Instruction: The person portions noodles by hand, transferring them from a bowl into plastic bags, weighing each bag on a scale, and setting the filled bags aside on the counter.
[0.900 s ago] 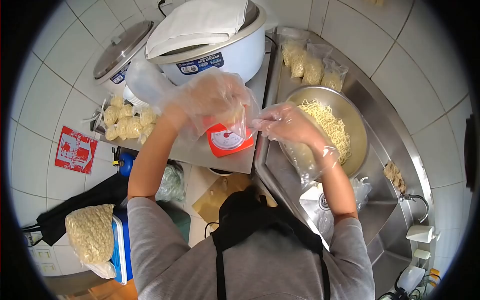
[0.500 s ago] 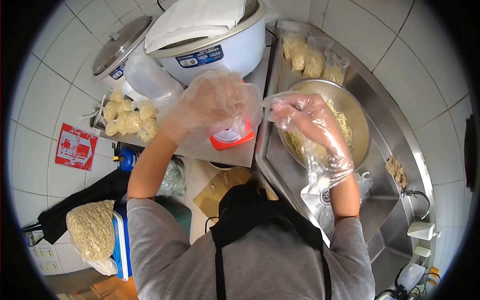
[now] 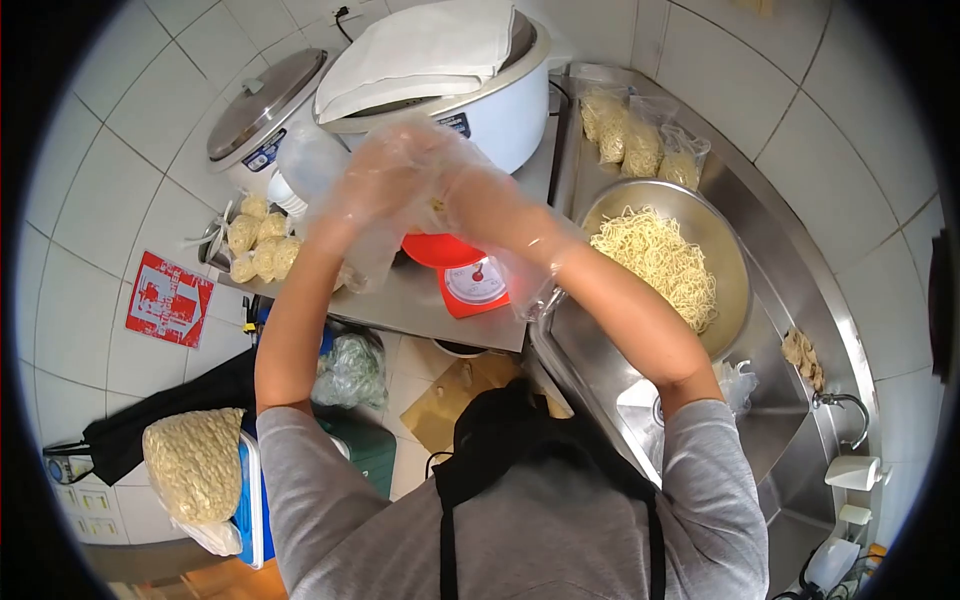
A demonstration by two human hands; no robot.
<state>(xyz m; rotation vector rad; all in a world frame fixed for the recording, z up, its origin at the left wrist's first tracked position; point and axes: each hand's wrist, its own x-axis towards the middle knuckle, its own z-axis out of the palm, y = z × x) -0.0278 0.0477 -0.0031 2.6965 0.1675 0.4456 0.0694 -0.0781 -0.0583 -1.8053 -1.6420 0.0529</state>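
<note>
Both my hands wear loose clear plastic gloves and meet over the red kitchen scale (image 3: 475, 284). My left hand (image 3: 383, 182) is curled around a clear plastic bag, its film blending with the glove. Close against it, my right hand (image 3: 488, 205) reaches in from the right, its fingers hidden by cloudy plastic and blur. A bit of yellow shows between the hands. Below them, the scale's red pan sits above its round white dial. Yellow noodles (image 3: 660, 262) lie loose in a wide steel bowl (image 3: 738, 235) to the right of my right forearm.
Bagged noodles (image 3: 640, 150) stand behind the bowl; more tied bags (image 3: 262, 240) sit at the left. A large rice cooker (image 3: 490, 130) with a white cloth (image 3: 420, 55) stands behind my hands. The steel sink (image 3: 760, 400) and faucet (image 3: 850, 420) are at the right.
My right hand has moved left from above the bowl to join my left hand, uncovering the noodles. My left hand has shifted slightly left, and more of the scale shows.
</note>
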